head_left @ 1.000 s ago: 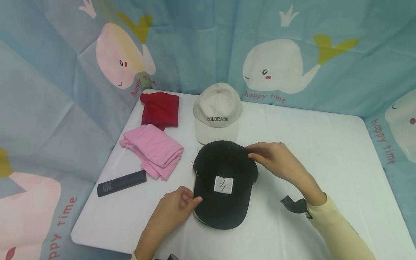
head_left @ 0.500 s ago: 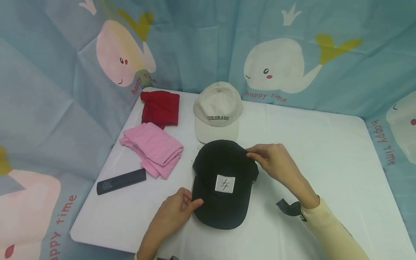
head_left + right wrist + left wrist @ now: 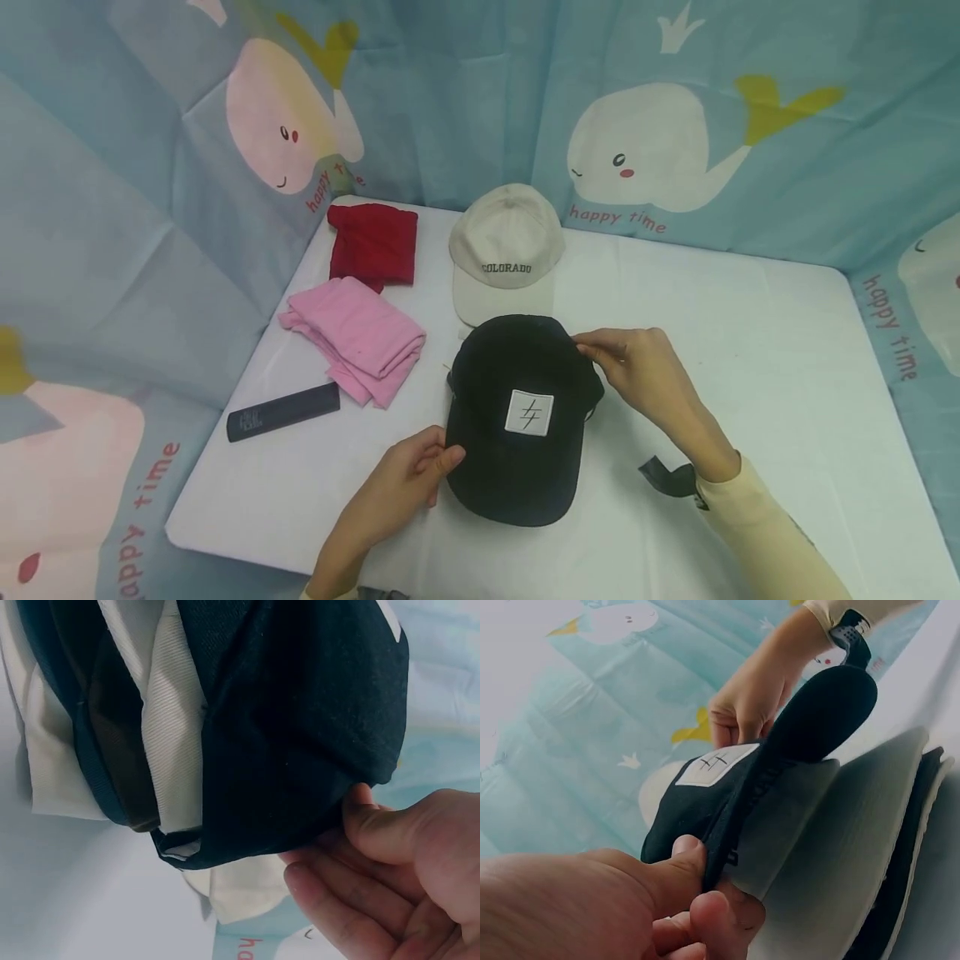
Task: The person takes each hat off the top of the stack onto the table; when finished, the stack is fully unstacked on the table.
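A black baseball cap [image 3: 517,475] with a white square patch lies on the table in the head view, brim toward me. My left hand [image 3: 401,483] pinches the left edge of its brim between thumb and fingers. At the upper right of the crown, my right hand [image 3: 648,375] pinches the fabric. The wrist views reveal more caps stacked below it, with a pale brim [image 3: 855,832] and a dark brim [image 3: 900,877] showing; in the left wrist view the black brim is tilted up from the pale one. Behind sits a beige cap [image 3: 506,237] lettered COLORADO.
To the left lie a folded pink cloth [image 3: 356,329], a folded red cloth [image 3: 375,246] and a dark, flat oblong case [image 3: 283,412]. The white table [image 3: 720,300] backs onto a blue curtain [image 3: 450,100] printed with whales. A dark strap [image 3: 667,477] hangs at the right wrist.
The black cap has shifted slightly to the right, its patch moving with it. Both hands keep their pinch on it; the view itself moved a little.
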The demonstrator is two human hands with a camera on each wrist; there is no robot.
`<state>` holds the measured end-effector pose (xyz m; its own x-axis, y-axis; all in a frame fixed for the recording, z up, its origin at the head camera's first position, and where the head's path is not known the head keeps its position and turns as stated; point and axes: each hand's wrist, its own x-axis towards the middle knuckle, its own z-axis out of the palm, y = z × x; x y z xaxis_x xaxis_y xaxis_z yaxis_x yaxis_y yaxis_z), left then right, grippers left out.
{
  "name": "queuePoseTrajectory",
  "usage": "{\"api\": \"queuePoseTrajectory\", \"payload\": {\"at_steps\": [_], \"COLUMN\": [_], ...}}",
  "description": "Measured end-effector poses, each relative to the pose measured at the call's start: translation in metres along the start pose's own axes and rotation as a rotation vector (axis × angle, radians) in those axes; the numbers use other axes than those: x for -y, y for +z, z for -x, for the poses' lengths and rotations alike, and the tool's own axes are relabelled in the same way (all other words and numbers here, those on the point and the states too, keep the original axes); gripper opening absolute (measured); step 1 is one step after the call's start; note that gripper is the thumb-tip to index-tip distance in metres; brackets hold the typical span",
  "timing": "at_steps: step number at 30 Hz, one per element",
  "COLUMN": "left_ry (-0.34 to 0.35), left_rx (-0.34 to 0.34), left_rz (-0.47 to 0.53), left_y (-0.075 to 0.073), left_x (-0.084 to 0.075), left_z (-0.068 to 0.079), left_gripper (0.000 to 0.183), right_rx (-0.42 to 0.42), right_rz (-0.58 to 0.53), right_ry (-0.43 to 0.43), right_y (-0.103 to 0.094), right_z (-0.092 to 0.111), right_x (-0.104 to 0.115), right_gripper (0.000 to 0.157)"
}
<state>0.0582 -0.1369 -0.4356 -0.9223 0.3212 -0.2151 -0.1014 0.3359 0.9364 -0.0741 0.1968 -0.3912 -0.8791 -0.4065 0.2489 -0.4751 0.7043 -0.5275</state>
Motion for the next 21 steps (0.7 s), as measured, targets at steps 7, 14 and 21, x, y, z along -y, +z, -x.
{"api": "queuePoseTrajectory", "payload": {"at_steps": [7, 14, 21], "left_ry": [0.045, 0.008, -0.074], "left_rx": [-0.018, -0.115, -0.195], "left_rz": [0.042, 0.034, 0.022], "left_y": [0.003, 0.007, 0.009], "left_x": [0.000, -0.005, -0.008], "left_z": [-0.001, -0.003, -0.001], "left_gripper": [0.031, 0.020, 0.037], "right_rx": [-0.043, -0.085, 0.024], "right_rz": [0.009, 0.049, 0.021], "right_ry": [-0.031, -0.073, -0.037], "right_y": [-0.002, -0.006, -0.010], "right_z": [-0.001, -0.006, -0.005], "right_x": [0.003, 0.010, 0.013], "right_gripper": [0.021, 0.017, 0.018]}}
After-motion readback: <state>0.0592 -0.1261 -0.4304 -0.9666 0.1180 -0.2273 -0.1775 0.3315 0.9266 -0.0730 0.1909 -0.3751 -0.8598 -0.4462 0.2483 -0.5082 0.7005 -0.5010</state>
